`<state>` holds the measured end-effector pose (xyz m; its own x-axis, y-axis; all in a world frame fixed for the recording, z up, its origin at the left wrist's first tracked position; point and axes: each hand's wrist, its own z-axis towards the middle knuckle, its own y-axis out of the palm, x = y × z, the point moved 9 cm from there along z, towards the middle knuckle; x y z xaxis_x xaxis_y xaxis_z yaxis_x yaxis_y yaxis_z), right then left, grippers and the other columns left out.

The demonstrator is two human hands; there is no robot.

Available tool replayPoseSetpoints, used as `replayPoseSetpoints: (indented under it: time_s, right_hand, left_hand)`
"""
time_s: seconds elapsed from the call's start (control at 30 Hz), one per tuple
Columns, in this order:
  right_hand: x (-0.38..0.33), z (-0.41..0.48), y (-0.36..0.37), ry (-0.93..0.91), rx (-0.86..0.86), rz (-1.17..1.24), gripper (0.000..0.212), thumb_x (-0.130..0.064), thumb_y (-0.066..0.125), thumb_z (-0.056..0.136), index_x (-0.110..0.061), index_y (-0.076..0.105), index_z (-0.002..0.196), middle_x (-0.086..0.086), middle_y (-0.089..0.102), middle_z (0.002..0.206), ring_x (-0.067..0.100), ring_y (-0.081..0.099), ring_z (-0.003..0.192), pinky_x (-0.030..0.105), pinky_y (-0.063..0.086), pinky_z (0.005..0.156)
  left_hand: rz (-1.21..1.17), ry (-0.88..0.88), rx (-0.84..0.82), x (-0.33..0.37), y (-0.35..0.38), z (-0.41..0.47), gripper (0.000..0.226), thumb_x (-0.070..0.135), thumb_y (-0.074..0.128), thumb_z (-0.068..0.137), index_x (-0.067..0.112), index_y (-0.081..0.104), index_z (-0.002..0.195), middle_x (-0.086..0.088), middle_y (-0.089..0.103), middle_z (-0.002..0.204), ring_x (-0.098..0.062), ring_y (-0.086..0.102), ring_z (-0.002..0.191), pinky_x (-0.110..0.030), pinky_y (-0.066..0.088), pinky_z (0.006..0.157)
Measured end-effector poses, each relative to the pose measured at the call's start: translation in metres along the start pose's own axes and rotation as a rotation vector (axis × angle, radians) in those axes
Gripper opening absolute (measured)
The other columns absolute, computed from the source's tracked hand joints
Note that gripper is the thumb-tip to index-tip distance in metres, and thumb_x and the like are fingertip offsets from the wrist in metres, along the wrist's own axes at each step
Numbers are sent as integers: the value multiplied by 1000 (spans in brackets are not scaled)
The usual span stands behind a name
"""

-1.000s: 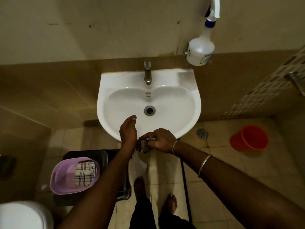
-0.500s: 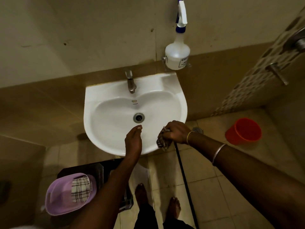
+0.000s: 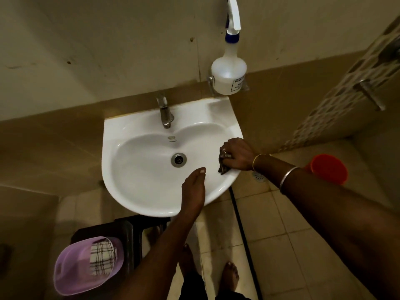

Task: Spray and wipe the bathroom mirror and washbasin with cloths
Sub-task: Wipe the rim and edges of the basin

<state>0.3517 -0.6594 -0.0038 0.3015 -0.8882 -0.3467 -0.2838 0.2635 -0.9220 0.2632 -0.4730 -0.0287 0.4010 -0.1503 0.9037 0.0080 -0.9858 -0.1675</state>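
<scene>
White glazed ceramic is what we are working on: the wall-hung white washbasin [image 3: 151, 182] with its steel drain [image 3: 178, 159] in the middle and a chrome tap [image 3: 165, 112] at the back. We are in the wiping step, on the basin and not the mirror, which is not in view. Our right hand [image 3: 237, 154] is curled around a dark bunched cloth [image 3: 223, 164] and is pressing it onto the basin's right rim, at the edge nearest the wall corner. Our left hand [image 3: 193, 188] is holding nothing; its fingers are lying loosely together, resting on or just over the front rim, though we cannot tell whether it is touching. The white plastic spray bottle with a blue collar [image 3: 229, 73] is standing in a holder on the wall just above the basin's right back corner, untouched. A lilac plastic basket [image 3: 71, 276] with a checked cloth [image 3: 101, 258] inside is sitting on a dark stool below left. Next, we judge, the cloth needs carrying along the rim toward the back ledge and tap, keeping pressure flat so it is not slipping off the curved lip.
</scene>
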Motion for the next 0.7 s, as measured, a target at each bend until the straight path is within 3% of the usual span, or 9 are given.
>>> replayPoseSetpoints:
  time_s: [0.07, 0.13, 0.2, 0.3, 0.43, 0.57, 0.7]
  right_hand:
    - [3, 2, 2, -169, 47, -111, 34, -49, 46, 81, -21, 65, 74, -3, 70, 93, 21, 64, 101, 41, 43, 103]
    - [9, 3, 4, -266, 49, -189, 36, -46, 48, 86, -25, 74, 100, -1, 70, 121, 22, 55, 130, 45, 30, 117]
    - [17, 5, -4, -262, 61, -192, 51, -46, 43, 88, -22, 68, 127, 2, 59, 145, 26, 39, 146, 51, 21, 121]
    - [27, 14, -12, -166, 71, -160, 66, -42, 38, 88, -20, 50, 149, 6, 33, 165, 28, 18, 156, 58, 11, 123]
    - [37, 31, -16, -30, 121, -189, 71, -44, 36, 92, -21, 32, 159, 8, 14, 171, 31, 9, 158, 54, 7, 125]
    - [44, 60, -24, 131, 222, -197, 69, -39, 48, 98, -15, 27, 159, 16, 23, 167, 38, 20, 153, 57, 18, 124]
    - [46, 83, -36, 230, 381, -180, 59, -41, 43, 102, -17, 34, 156, 16, 36, 159, 39, 32, 146, 57, 25, 120]
  left_hand:
    - [-8, -19, -3, -2, 2, 2, 37, 38, 57, 99, 19, 74, 126, 4, 71, 130, -13, 63, 123, -44, 46, 115]
    - [-19, -29, -8, -5, 4, 6, 34, 35, 56, 101, 19, 73, 127, 4, 71, 130, -13, 63, 123, -44, 45, 115]
    - [-35, -36, -8, -5, 6, 8, 33, 32, 57, 103, 18, 73, 128, 4, 71, 130, -13, 62, 123, -43, 45, 116]
    - [-45, -46, -8, -3, 10, 11, 31, 28, 56, 104, 17, 72, 128, 3, 71, 131, -12, 62, 124, -41, 44, 116]
    - [-86, -73, -14, -4, 14, 15, 30, 28, 55, 104, 20, 73, 127, 8, 70, 131, -10, 61, 126, -41, 43, 117]
    - [-137, -93, -11, -6, 15, 18, 31, 32, 55, 103, 20, 74, 125, 10, 72, 128, -9, 62, 125, -40, 44, 117]
    - [-222, -132, 5, -11, 9, 21, 28, 34, 56, 102, 24, 76, 119, 12, 74, 122, -9, 64, 122, -37, 46, 114]
